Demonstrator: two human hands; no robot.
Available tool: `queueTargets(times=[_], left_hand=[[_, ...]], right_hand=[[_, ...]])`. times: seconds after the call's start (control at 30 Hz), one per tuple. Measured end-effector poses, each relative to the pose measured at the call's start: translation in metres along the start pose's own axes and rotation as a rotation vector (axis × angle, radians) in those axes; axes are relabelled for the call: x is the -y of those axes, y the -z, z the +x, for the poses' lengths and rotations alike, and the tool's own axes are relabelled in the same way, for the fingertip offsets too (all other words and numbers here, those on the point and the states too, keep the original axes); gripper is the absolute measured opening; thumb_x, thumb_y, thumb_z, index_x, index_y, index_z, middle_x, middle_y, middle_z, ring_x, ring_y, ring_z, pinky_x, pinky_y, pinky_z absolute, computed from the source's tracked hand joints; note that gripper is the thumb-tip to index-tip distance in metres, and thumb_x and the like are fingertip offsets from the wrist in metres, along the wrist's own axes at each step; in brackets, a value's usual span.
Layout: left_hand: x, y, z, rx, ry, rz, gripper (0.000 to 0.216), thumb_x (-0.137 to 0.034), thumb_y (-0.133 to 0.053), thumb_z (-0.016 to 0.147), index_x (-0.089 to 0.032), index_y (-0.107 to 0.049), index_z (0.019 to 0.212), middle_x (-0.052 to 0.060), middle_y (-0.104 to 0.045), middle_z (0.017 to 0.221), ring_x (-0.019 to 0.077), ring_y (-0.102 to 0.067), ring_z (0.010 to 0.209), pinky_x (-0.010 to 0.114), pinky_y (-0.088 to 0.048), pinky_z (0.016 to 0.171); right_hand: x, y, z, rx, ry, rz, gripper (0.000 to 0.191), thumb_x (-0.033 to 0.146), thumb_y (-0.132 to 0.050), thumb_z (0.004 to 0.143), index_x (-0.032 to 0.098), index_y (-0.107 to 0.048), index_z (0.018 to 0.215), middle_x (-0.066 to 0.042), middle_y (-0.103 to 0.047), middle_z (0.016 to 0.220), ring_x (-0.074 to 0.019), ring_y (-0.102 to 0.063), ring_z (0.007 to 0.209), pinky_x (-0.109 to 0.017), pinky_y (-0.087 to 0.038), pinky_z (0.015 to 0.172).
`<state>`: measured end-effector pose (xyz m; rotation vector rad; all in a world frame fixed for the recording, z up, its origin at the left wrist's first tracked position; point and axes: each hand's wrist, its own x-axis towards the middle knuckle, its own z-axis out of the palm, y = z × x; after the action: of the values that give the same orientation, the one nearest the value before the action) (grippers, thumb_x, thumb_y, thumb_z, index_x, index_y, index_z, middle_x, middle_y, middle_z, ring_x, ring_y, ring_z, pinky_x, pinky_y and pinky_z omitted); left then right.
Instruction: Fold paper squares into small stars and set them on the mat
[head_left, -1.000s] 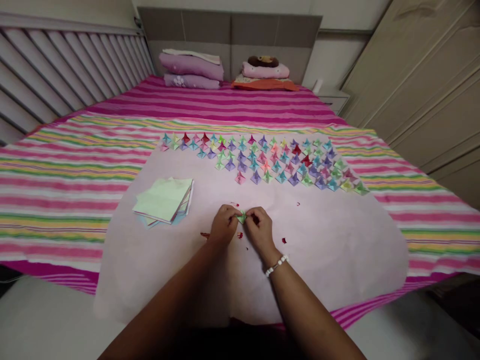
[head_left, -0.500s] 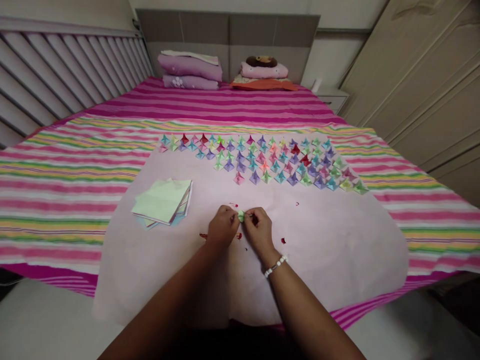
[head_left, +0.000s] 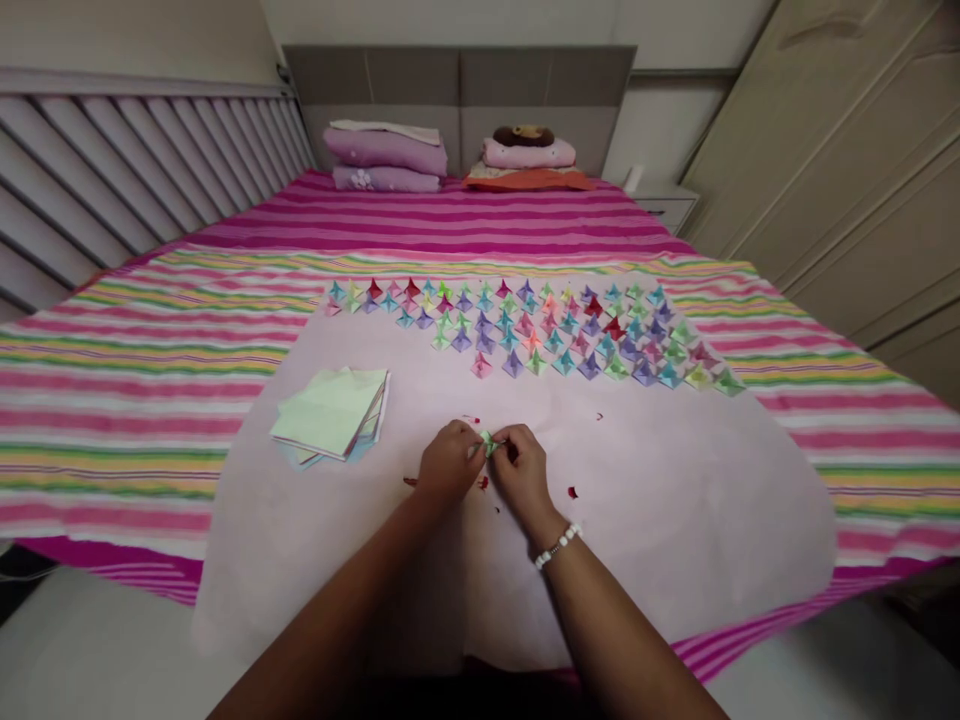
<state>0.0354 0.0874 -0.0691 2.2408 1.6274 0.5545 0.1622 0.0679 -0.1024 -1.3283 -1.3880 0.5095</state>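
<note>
On the sheet (head_left: pixel 697 500), open rightward, clear of edges, both hands (head_left: pixel 450 462) (head_left: pixel 523 468) pinch green paper (head_left: pixel 489 446).

The left forearm (head_left: pixel 360 580) slants up from seven o'clock and the right forearm (head_left: pixel 622 610) from five o'clock, both bare, so that the left hand (head_left: pixel 451 460) and the right hand (head_left: pixel 521 465) meet near the middle with their fingertips just apart. The left hand lies back upward, fingers curled, thumb and forefinger pinched together and aimed toward three o'clock. Facing it, the right hand bends its fingers toward ten o'clock in a matching pinch, a dark hollow showing between thumb and curled forefinger.
</note>
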Motion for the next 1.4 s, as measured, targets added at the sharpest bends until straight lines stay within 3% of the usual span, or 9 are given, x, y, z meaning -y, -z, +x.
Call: queueTargets(times=[0.1,0.3,0.43,0.57,0.73,0.9,1.0,1.17,1.4], left_hand=[[-0.007,0.009,0.004,0.045,-0.039,0.053,0.015,-0.022,-0.058,0.081,-0.017,-0.071,0.082,0.009,-0.065,0.095,0.0222,-0.058,0.096,0.033,-0.046,0.087],[-0.019,0.021,0.009,0.126,-0.065,0.073,0.016,-0.016,-0.056,0.081,-0.015,-0.071,0.076,0.011,-0.066,0.091,0.0236,-0.059,0.094,0.034,-0.047,0.083],[-0.010,0.031,0.013,0.119,-0.061,-0.010,0.015,-0.020,-0.058,0.080,-0.018,-0.072,0.076,0.006,-0.069,0.086,0.0186,-0.063,0.086,0.028,-0.048,0.077],[0.021,0.057,0.033,0.015,-0.011,-0.093,0.016,-0.021,-0.057,0.080,-0.021,-0.073,0.075,0.002,-0.071,0.082,0.0146,-0.065,0.079,0.022,-0.049,0.071],[0.077,0.099,0.083,-0.208,0.195,-0.053,0.019,-0.026,-0.056,0.081,-0.018,-0.074,0.081,0.004,-0.072,0.088,0.0165,-0.065,0.078,0.025,-0.049,0.070],[0.123,0.124,0.131,-0.293,0.384,0.024,0.017,-0.027,-0.059,0.081,-0.017,-0.072,0.084,0.006,-0.072,0.095,0.0197,-0.065,0.088,0.027,-0.048,0.077],[0.138,0.127,0.153,-0.267,0.485,0.053,0.020,-0.031,-0.057,0.085,-0.016,-0.070,0.088,0.006,-0.070,0.095,0.0217,-0.064,0.091,0.030,-0.049,0.078],[0.148,0.119,0.180,-0.193,0.605,0.084,0.033,-0.033,-0.057,0.089,-0.016,-0.056,0.118,0.009,-0.059,0.118,0.0218,-0.061,0.100,0.042,-0.053,0.083],[0.154,0.109,0.208,-0.172,0.660,0.158,0.035,-0.032,-0.057,0.088,-0.017,-0.055,0.119,0.009,-0.058,0.119,0.0224,-0.060,0.102,0.042,-0.052,0.084]], right_hand=[[0.001,0.000,0.000,0.004,0.009,-0.005,0.016,0.007,-0.046,0.069,0.020,-0.057,0.071,-0.001,-0.053,0.074,-0.0171,-0.051,0.068,-0.029,-0.042,0.061],[0.004,0.001,-0.001,0.005,0.020,0.005,0.016,0.008,-0.047,0.071,0.020,-0.058,0.072,-0.002,-0.055,0.075,-0.0180,-0.054,0.071,-0.030,-0.044,0.063],[0.007,0.003,-0.002,-0.032,0.020,0.040,0.027,0.010,-0.049,0.074,0.019,-0.062,0.096,-0.005,-0.058,0.091,-0.0158,-0.054,0.067,-0.029,-0.046,0.060],[0.010,0.006,-0.002,-0.083,-0.030,0.050,0.025,0.012,-0.051,0.076,0.018,-0.061,0.098,-0.006,-0.057,0.096,-0.0137,-0.051,0.061,-0.028,-0.044,0.054],[0.012,0.007,-0.003,-0.113,-0.036,0.047,0.019,0.014,-0.052,0.079,0.018,-0.061,0.095,-0.006,-0.058,0.094,-0.0155,-0.053,0.065,-0.030,-0.045,0.057],[0.009,0.006,-0.003,-0.106,-0.044,0.041,0.016,0.018,-0.053,0.081,0.019,-0.061,0.094,-0.007,-0.059,0.094,-0.0169,-0.055,0.067,-0.030,-0.045,0.057],[0.007,0.006,-0.002,-0.108,-0.030,0.025,0.014,0.020,-0.053,0.081,0.020,-0.062,0.093,-0.007,-0.060,0.094,-0.0184,-0.057,0.072,-0.031,-0.046,0.060],[0.004,0.005,0.000,-0.116,-0.035,0.013,0.013,0.021,-0.053,0.083,0.021,-0.061,0.093,-0.007,-0.061,0.092,-0.0178,-0.056,0.068,-0.030,-0.046,0.057],[0.005,0.003,0.003,-0.111,-0.038,0.004,0.011,0.024,-0.053,0.084,0.023,-0.062,0.091,-0.007,-0.062,0.091,-0.0190,-0.059,0.071,-0.030,-0.048,0.057]])
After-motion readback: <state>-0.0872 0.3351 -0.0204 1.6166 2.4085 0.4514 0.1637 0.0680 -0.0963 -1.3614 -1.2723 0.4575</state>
